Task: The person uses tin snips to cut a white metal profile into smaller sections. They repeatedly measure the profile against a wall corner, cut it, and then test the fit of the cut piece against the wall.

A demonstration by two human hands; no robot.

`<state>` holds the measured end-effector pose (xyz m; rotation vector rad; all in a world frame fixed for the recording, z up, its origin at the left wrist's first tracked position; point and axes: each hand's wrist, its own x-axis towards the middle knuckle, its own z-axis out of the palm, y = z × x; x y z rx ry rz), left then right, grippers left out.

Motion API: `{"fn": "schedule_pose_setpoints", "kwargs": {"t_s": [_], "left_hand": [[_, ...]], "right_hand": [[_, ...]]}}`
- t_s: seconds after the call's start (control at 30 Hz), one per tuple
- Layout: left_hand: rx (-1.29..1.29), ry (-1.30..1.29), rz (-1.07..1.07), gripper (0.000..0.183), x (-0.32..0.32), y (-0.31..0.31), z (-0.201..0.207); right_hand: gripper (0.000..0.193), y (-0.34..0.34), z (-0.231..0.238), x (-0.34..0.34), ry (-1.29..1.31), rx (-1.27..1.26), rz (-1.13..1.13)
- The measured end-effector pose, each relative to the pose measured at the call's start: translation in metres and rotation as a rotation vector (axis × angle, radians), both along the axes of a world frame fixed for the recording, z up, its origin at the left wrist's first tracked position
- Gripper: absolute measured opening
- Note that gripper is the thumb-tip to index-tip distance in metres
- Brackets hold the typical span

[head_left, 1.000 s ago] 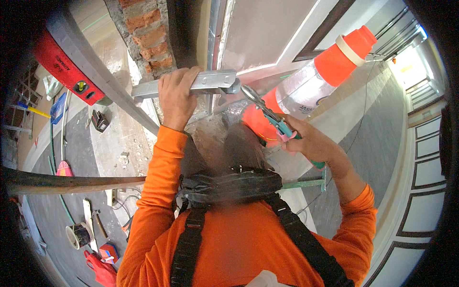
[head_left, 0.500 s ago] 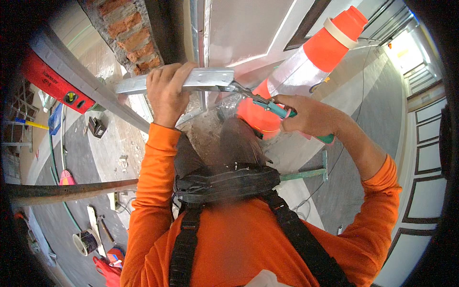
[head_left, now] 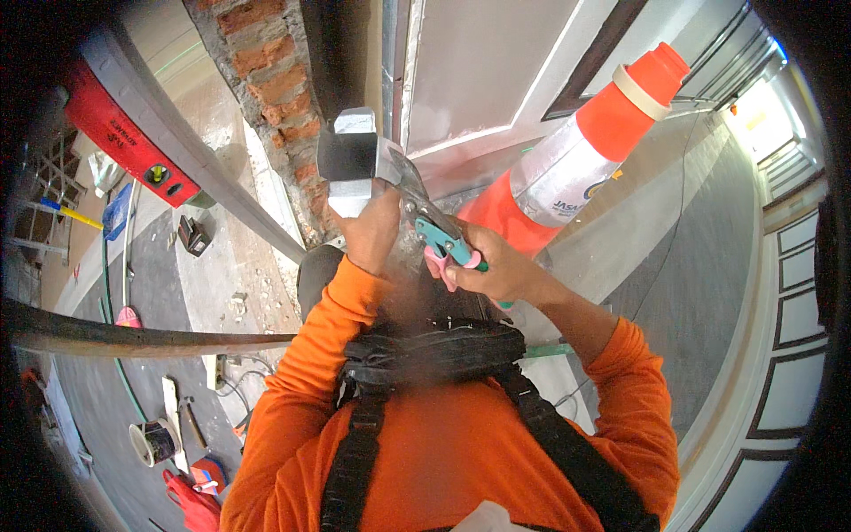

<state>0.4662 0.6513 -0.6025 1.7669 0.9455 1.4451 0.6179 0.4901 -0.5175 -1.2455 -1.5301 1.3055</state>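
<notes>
My left hand [head_left: 372,232] is wrapped round a galvanised metal channel [head_left: 355,197], whose open end faces up toward me. In my right hand [head_left: 498,264] are tin snips [head_left: 441,232] with teal and pink handles. The snips' jaws lie against the channel's right-hand side, just beside my left hand; whether they have bitten into the metal I cannot tell. Both hands are close together in front of my black waist bag [head_left: 434,356].
An orange and white traffic cone [head_left: 567,168] leans right of my hands. A red spirit level [head_left: 133,146] rests against a grey metal bar at left, near a broken brick wall edge [head_left: 270,80]. A hammer [head_left: 195,421] and a bucket [head_left: 153,443] lie on the lower-left floor.
The channel has swung from lying crosswise to pointing its open end up at me. My right hand with the snips has moved left, closer to my left hand.
</notes>
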Motion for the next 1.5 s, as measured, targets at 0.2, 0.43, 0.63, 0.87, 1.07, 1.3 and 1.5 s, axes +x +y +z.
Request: {"fn": "schedule_pose_setpoints", "kwargs": {"t_s": [0.2, 0.43, 0.63, 0.87, 1.07, 1.3, 1.5], "left_hand": [[0.378, 0.055, -0.066, 0.056, -0.03, 0.024, 0.034], [0.302, 0.307, -0.192, 0.048, -0.026, 0.027, 0.047], [0.443, 0.652, -0.201, 0.048, -0.014, 0.014, 0.091], [0.085, 0.102, -0.241, 0.039, -0.006, -0.006, 0.1], [-0.023, 0.027, -0.149, 0.042, 0.018, -0.014, 0.058], [0.643, 0.433, -0.094, 0.044, -0.033, 0.031, 0.064], [0.249, 0.337, -0.143, 0.038, -0.009, 0.015, 0.074]], "right_hand": [[0.052, -0.015, 0.02, 0.032, -0.254, -0.01, 0.006], [0.057, -0.026, 0.109, 0.058, -0.923, -0.045, -0.038], [0.061, -0.01, 0.208, 0.06, -1.621, -0.149, 0.198], [0.046, -0.012, 0.127, 0.085, -0.858, 0.132, -0.016], [0.053, -0.001, -0.008, 0.006, 0.064, 0.107, -0.095], [0.064, -0.007, 0.125, 0.074, -1.186, -0.034, 0.041], [0.059, 0.01, 0.219, 0.049, -1.504, -0.147, 0.131]]}}
